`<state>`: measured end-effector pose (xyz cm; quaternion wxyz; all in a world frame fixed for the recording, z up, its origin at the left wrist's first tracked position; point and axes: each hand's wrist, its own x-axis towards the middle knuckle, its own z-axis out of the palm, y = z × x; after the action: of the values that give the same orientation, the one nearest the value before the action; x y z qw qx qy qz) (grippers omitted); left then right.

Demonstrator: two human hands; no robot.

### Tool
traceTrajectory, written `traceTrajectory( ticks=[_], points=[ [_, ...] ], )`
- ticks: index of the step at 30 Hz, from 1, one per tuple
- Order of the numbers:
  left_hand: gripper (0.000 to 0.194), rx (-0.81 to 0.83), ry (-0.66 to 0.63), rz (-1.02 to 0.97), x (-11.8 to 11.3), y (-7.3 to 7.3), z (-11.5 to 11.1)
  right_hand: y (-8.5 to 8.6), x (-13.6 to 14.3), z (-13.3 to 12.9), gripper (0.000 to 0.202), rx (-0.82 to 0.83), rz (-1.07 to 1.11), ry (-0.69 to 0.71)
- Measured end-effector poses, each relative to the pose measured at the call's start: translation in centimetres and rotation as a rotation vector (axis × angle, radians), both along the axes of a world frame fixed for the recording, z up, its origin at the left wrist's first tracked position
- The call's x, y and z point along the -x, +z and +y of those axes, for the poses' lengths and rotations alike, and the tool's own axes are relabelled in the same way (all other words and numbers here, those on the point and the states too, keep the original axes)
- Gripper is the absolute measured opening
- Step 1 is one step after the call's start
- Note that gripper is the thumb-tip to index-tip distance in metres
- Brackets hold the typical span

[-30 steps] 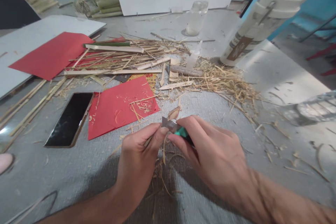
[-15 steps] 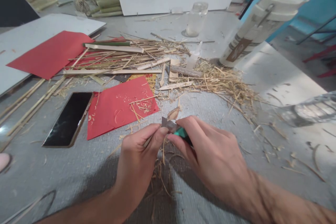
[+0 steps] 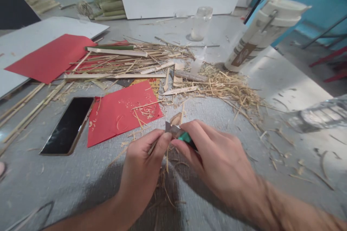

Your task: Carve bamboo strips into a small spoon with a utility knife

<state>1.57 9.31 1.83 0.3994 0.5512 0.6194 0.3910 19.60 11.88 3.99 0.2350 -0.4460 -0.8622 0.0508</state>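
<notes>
My right hand (image 3: 217, 151) is wrapped round a knife with a green and black handle (image 3: 187, 138). Its grey blade (image 3: 172, 128) points left and reaches my left thumb. Between the thumb and fingers of my left hand (image 3: 145, 155) is a thin strip, mostly hidden by the fingers. Just beyond the blade is a small tan piece (image 3: 176, 118); whether it is joined to the strip I cannot tell. Thin curled shavings (image 3: 167, 184) lie on the grey surface (image 3: 103, 173) below both hands.
A phone (image 3: 67, 126) and a red sheet with shavings (image 3: 121, 115) lie left. Bamboo sticks (image 3: 114, 59) and straw (image 3: 230, 85) spread behind. A glass jar (image 3: 200, 23), a tall white container (image 3: 265, 32) and a clear bottle (image 3: 322, 115) stand or lie farther off.
The view has shifted slightly. Both hands keep their grips, and the blade stays at my left thumb with barely any visible movement.
</notes>
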Motion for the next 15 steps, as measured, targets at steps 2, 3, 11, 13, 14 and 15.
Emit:
traceTrajectory(
  ticks=[2, 3, 11, 13, 14, 15],
  points=[
    [0.041, -0.034, -0.012, -0.031, 0.0, 0.0, 0.0, 0.0, -0.3, 0.4, 0.033, 0.058, 0.021, 0.048],
    [0.041, -0.040, -0.020, -0.050, 0.0, 0.0, -0.1, 0.0, -0.4, 0.5, 0.031, 0.093, 0.033, 0.069],
    [0.033, 0.057, -0.049, -0.160, 0.7, -0.2, 0.1, 1.1, -1.5, 1.8, 0.024, 0.312, 0.207, 0.153],
    [0.024, 0.083, -0.065, -0.172, 0.9, -0.3, 0.2, 1.4, -1.8, 2.1, 0.023, 0.360, 0.200, 0.152],
    [0.022, 0.086, -0.074, -0.176, 1.0, -0.2, 0.3, 1.4, -2.0, 2.2, 0.025, 0.389, 0.174, 0.138],
    [0.021, 0.084, -0.086, -0.181, 1.0, -0.2, 0.3, 1.3, -2.1, 2.3, 0.029, 0.413, 0.141, 0.119]
  ],
)
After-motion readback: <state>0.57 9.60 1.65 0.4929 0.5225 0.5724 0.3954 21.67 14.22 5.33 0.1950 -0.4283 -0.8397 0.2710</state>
